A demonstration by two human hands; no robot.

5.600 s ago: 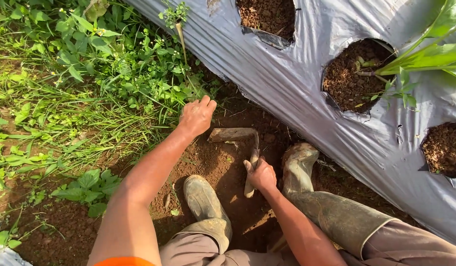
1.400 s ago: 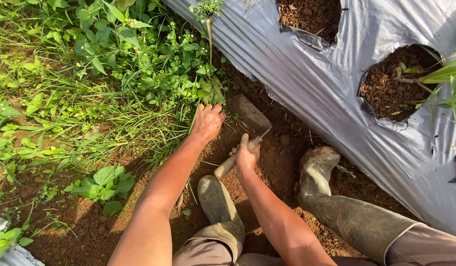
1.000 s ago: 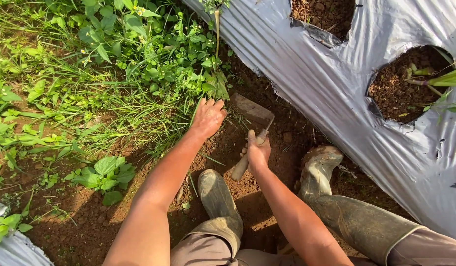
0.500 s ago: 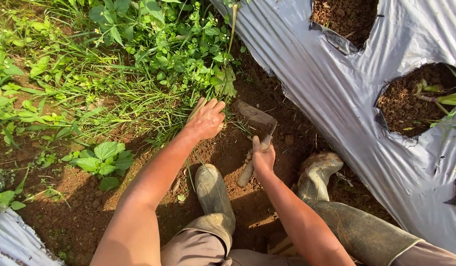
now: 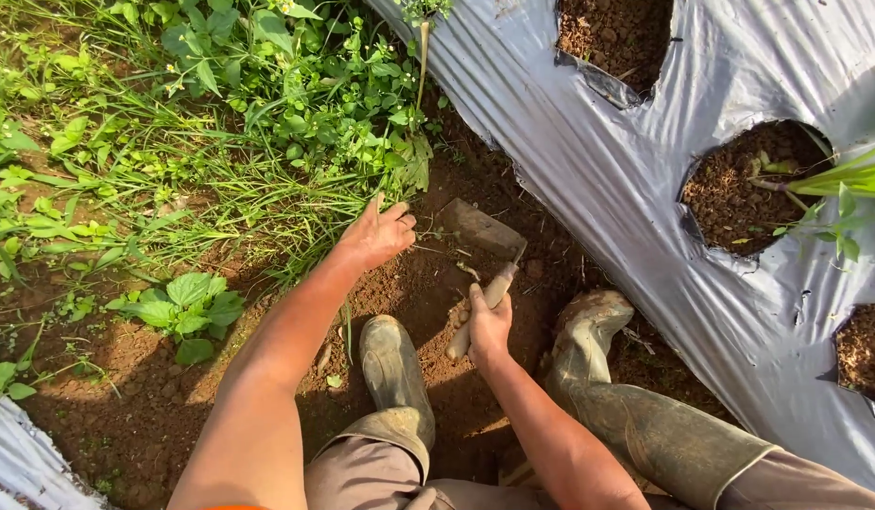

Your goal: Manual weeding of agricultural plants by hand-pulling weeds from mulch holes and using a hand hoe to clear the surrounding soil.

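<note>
My right hand (image 5: 488, 324) grips the wooden handle of a small hand hoe (image 5: 482, 247), whose flat muddy blade rests on the brown soil just ahead. My left hand (image 5: 378, 234) reaches forward with fingers spread, touching the grass and weeds (image 5: 267, 142) at the edge of the bare soil. Both hands work between my two muddy rubber boots (image 5: 393, 368), the right boot (image 5: 589, 331) beside the plastic sheet.
Silver plastic mulch (image 5: 598, 170) covers the raised bed on the right, with round planting holes (image 5: 754, 184) full of soil; one holds a green seedling (image 5: 844, 184). A leafy weed (image 5: 187, 307) grows at left. Another strip of plastic (image 5: 22, 467) shows at bottom left.
My left hand has stayed at the weed edge while my right hand shifted the hoe slightly, the blade now lying nearer the plastic. The view has drifted left and up along the furrow.
</note>
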